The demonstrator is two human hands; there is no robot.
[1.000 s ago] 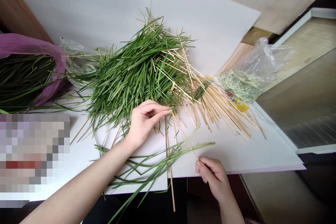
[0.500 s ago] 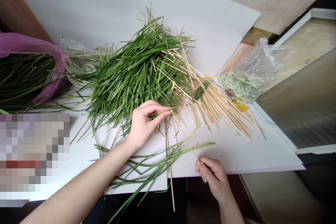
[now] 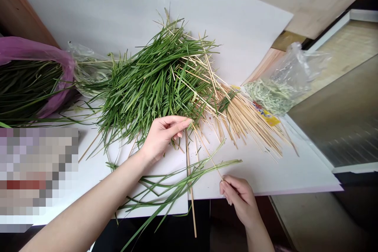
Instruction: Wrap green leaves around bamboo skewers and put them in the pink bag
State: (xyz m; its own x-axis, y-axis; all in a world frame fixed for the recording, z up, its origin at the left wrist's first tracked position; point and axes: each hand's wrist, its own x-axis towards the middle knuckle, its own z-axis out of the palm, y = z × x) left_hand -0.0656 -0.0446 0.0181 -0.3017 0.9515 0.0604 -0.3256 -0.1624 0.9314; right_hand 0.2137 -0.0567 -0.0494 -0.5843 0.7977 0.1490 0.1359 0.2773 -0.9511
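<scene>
A large heap of long green grass blades point(image 3: 153, 82) lies on the white board, and a fan of thin bamboo skewers point(image 3: 251, 126) spreads out from under its right side. My left hand point(image 3: 163, 136) rests at the heap's near edge, fingers curled together, thumb tip against the forefinger. At the lower right, my right hand point(image 3: 238, 197) pinches the end of a thin bamboo skewer point(image 3: 208, 153). Loose green blades point(image 3: 174, 193) lie between my hands. A longer skewer point(image 3: 190, 189) sticks out past the board's front edge.
A purple plastic bag point(image 3: 38, 57) of dark green blades lies at the left, beside a crumpled clear bag point(image 3: 88, 69). A clear bag of pale chopped greens point(image 3: 274, 94) and a yellow packet point(image 3: 265, 115) lie at the right. A pixelated patch covers the lower left.
My left hand has turned slightly, and its fingers have closed up; the green blade seen between them earlier no longer shows. My right hand and the skewers have not visibly moved.
</scene>
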